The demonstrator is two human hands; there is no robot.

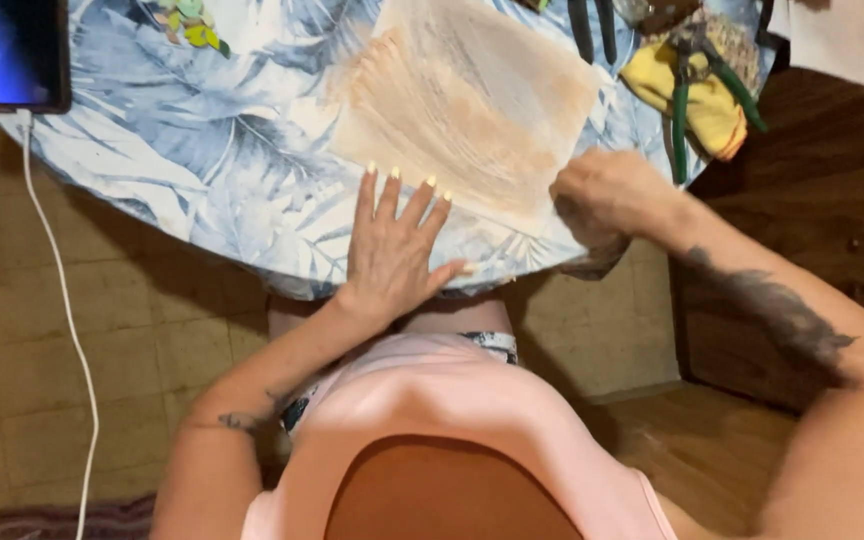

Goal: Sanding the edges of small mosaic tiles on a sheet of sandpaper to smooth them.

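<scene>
Pink cloth of the person's top fills the near view. Beyond it, the left hand point(389, 250) lies flat, fingers spread, pinning the tan-streaked sheet point(467, 105) on the desk point(202, 150). The right hand point(602, 195) is fisted at the sheet's near right corner; its grip's contents cannot be told. Steady, even pressure would likely keep the sheet from creeping. Green-handled pliers point(692, 100) lie farther off.

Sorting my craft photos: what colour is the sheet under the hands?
The sheet is cream, streaked orange-brown, seen in the head view.
</scene>
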